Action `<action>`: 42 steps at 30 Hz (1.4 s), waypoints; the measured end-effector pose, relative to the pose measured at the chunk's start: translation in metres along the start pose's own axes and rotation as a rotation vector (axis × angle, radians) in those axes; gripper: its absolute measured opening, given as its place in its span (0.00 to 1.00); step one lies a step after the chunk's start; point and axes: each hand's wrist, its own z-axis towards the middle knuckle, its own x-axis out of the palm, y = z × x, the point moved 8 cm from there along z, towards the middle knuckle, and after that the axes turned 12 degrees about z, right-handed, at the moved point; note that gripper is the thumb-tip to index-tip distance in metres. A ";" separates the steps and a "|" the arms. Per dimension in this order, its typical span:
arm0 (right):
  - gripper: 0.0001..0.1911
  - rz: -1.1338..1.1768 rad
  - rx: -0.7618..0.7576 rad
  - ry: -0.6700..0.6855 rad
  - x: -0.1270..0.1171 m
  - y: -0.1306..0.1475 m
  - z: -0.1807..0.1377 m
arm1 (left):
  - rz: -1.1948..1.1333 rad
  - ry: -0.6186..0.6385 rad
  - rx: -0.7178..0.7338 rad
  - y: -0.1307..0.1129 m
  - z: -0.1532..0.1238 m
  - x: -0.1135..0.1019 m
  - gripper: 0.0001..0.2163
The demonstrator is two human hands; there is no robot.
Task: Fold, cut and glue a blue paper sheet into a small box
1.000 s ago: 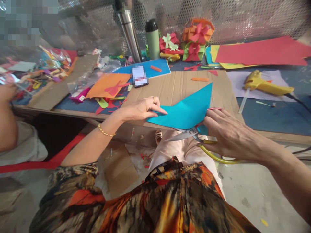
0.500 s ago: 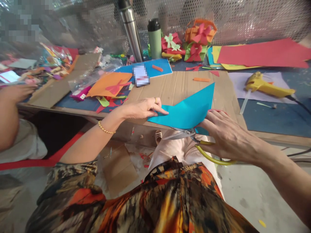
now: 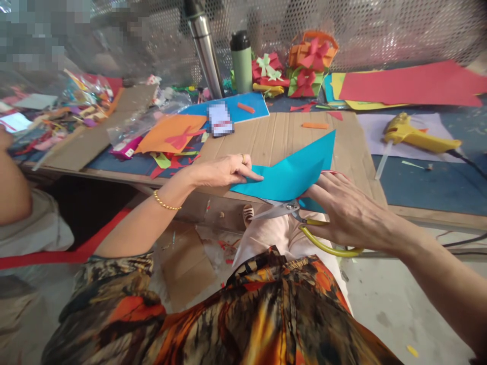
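A sheet of blue paper [image 3: 292, 175] lies at the table's front edge, its right part bent upward. My left hand [image 3: 230, 170] grips the paper's left end, index finger stretched along its top and the other fingers curled. In my right hand [image 3: 344, 208] are scissors [image 3: 291, 208] with yellow handles, their blades parted and pointing left. One blade passes beneath the blue paper and the other shows below its near edge. Part of a red handle shows behind the right hand's fingers.
Cardboard [image 3: 262, 137] lies under the paper. A yellow glue gun [image 3: 418, 134] with its cord is at right, red paper sheets [image 3: 411, 83] behind it. A phone [image 3: 220, 119], a steel flask [image 3: 205, 50] and a green bottle [image 3: 241, 63] stand farther back. Another person's arm [image 3: 13, 182] is at left.
My right hand and the scissors have shifted slightly left along the blue paper. My left hand stays nearly in place. The other person's hand at left has drawn back toward the frame edge.
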 end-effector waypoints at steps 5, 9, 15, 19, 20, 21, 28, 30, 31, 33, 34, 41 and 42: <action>0.12 -0.048 -0.053 -0.021 0.004 0.004 0.010 | 0.001 0.032 0.002 -0.001 -0.001 0.000 0.19; 0.11 -0.018 -0.069 -0.019 0.005 0.006 0.010 | -0.005 0.052 -0.014 -0.004 -0.001 -0.001 0.20; 0.12 0.002 -0.063 -0.042 0.004 0.003 0.010 | -0.054 0.207 -0.019 -0.002 0.006 -0.001 0.21; 0.09 -0.021 -0.076 -0.044 0.007 0.006 0.018 | -0.094 0.296 -0.020 0.003 0.009 -0.001 0.22; 0.09 -0.021 -0.077 -0.041 0.008 0.006 0.020 | -0.104 0.309 -0.024 0.004 0.009 -0.001 0.22; 0.08 -0.020 -0.079 -0.039 0.008 0.006 0.020 | -0.111 0.317 -0.028 0.005 0.010 -0.001 0.23; 0.11 -0.005 -0.075 -0.032 0.009 0.004 0.024 | 0.008 0.279 0.007 0.010 0.016 -0.006 0.21; 0.10 -0.012 -0.088 -0.040 0.009 0.005 0.027 | 0.006 0.281 0.029 0.011 0.017 -0.005 0.21; 0.10 -0.014 -0.096 -0.042 0.009 0.006 0.029 | 0.000 0.277 0.041 0.011 0.017 -0.005 0.22; 0.09 -0.005 -0.110 -0.044 0.009 0.007 0.031 | -0.003 0.266 0.058 0.011 0.016 -0.004 0.22; 0.09 0.004 -0.114 -0.041 0.009 0.007 0.031 | 0.003 0.262 0.061 0.011 0.016 -0.004 0.22; 0.10 0.018 -0.125 -0.048 0.011 0.005 0.034 | 0.005 0.298 0.033 0.012 0.015 -0.001 0.23; 0.11 0.016 -0.123 -0.050 0.012 0.004 0.035 | 0.000 0.299 0.031 0.012 0.015 -0.001 0.23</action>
